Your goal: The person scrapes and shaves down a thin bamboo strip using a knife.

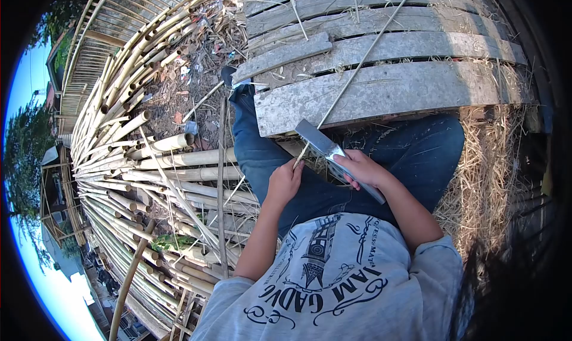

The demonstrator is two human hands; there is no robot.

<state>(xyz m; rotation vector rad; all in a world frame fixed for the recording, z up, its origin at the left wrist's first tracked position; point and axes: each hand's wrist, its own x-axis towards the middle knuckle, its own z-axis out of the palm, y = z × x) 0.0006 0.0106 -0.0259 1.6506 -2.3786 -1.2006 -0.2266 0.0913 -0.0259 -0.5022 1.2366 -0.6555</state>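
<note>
A long thin bamboo strip [363, 61] runs from the plank platform down to my left hand [285, 183], whose fingers are closed round its near end. My right hand [361, 169] is wrapped round a broad metal blade [319, 139], which lies slantwise over my lap. Its square upper end reaches across the strip, just beyond my left hand. Whether the blade's edge touches the strip I cannot tell. Both hands are above my blue trousers [405, 147], between my legs.
The grey plank platform [393, 90] stands in front, a loose board [283, 58] on its left corner. Stacked bamboo poles [173, 159] fill the left side. A thin upright pole [221, 186] stands by my left leg. Straw shavings [482, 180] lie at right.
</note>
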